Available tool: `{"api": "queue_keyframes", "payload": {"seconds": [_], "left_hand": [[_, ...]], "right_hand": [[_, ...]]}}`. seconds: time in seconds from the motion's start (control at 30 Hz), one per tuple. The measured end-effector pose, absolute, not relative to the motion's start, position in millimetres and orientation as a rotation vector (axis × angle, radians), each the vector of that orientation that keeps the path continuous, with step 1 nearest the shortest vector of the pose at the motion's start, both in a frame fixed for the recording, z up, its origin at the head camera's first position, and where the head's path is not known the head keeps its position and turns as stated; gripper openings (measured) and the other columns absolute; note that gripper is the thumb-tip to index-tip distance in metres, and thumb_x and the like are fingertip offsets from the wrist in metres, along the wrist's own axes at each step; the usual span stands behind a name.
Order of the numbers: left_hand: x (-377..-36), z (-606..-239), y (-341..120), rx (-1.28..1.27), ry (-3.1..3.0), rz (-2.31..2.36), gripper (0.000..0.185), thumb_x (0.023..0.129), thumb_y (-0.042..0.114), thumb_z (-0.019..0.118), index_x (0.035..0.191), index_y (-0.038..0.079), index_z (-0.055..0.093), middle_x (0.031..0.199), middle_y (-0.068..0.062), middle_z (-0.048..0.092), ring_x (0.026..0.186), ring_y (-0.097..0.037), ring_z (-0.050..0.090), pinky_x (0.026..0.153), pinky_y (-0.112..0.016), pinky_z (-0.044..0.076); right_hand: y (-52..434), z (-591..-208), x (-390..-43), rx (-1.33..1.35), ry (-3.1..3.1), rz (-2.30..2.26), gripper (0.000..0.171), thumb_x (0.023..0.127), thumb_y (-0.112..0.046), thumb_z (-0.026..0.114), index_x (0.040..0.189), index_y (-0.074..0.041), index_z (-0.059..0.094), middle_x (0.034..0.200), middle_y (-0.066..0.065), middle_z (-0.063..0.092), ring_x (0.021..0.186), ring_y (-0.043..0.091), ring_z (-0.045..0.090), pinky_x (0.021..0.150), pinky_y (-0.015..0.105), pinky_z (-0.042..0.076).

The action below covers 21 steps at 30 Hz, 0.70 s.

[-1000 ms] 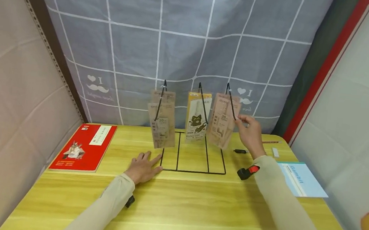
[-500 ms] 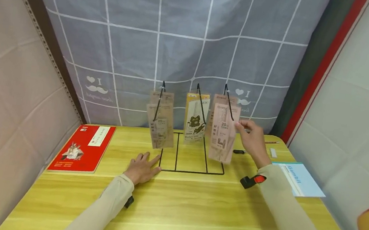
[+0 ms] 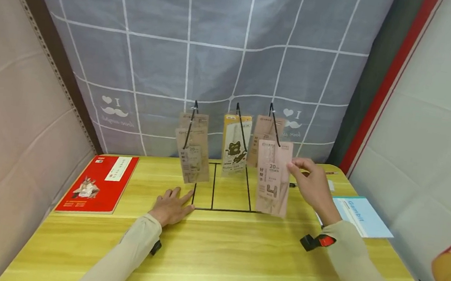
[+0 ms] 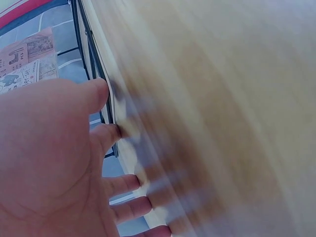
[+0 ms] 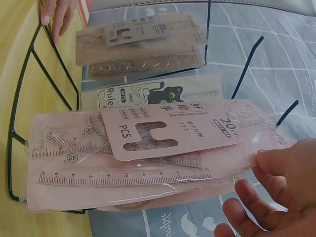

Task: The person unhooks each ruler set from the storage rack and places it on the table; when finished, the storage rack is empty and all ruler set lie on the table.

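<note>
My right hand (image 3: 298,168) pinches the top edge of a pink ruler-set packet (image 3: 273,178) in front of the right hook (image 3: 274,123) of a black wire rack (image 3: 222,208). The packet's top is level with that hook's tip. In the right wrist view my fingers (image 5: 276,187) hold the packet (image 5: 148,153) by its end. A second brown packet (image 3: 266,129) hangs on the right hook. A yellow cat packet (image 3: 235,144) hangs in the middle and brown packets (image 3: 192,153) on the left. My left hand (image 3: 170,203) lies flat on the table (image 3: 212,259), touching the rack's base (image 4: 94,64).
A red notebook (image 3: 97,184) lies at the table's left. A pale blue booklet (image 3: 360,216), a white eraser (image 3: 330,185) and a pencil (image 3: 328,172) lie at the right. A grey checked cloth (image 3: 220,42) hangs behind the rack.
My right hand has drawn the pink packet along the right hook, toward me and down. The left hand has stayed flat by the rack's base.
</note>
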<state>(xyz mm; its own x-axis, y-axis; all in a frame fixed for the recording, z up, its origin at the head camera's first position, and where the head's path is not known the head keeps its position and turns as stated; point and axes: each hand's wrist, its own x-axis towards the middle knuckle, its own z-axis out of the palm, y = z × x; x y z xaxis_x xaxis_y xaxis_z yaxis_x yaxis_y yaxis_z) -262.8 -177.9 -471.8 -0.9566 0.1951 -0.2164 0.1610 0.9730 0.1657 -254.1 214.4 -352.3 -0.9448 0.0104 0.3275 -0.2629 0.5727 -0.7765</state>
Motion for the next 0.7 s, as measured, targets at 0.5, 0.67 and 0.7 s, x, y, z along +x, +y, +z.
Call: {"api": "queue_keyframes", "payload": {"seconds": [0.5,0.67,0.7], "left_hand": [[-263.7,-474.5,-179.8,0.285,2.881,0.233,0.062,0.110,0.053,0.040,0.165,0.026,0.031,0.167,-0.024,0.025,0.149,-0.051,0.030,0.110,-0.073,0.033],[-262.9,-472.9,-179.7,0.279,2.886,0.226,0.062,0.110,0.054,0.040,0.165,0.027,0.030,0.167,-0.024,0.026,0.149,-0.050,0.031,0.111,-0.073,0.033],[-262.6,-472.7,-179.8,0.277,2.886,0.226,0.062,0.109,0.054,0.041,0.165,0.027,0.030,0.167,-0.023,0.026,0.150,-0.049,0.031,0.112,-0.072,0.033]], "right_hand": [[216.7,-349.6,-223.0,0.192,-2.542,1.270,0.044,0.106,-0.044,0.057,0.122,-0.006,0.071,0.139,0.015,0.065,0.124,0.030,0.061,0.092,0.024,0.048],[217.6,-344.8,-210.5,0.178,-2.548,1.300,0.046,0.106,-0.045,0.057,0.124,-0.006,0.070,0.141,0.016,0.063,0.129,0.033,0.057,0.103,0.045,0.047],[217.7,-344.0,-207.8,0.181,-2.547,1.303,0.045,0.106,-0.045,0.057,0.124,-0.005,0.070,0.141,0.016,0.063,0.130,0.033,0.056,0.104,0.049,0.046]]}}
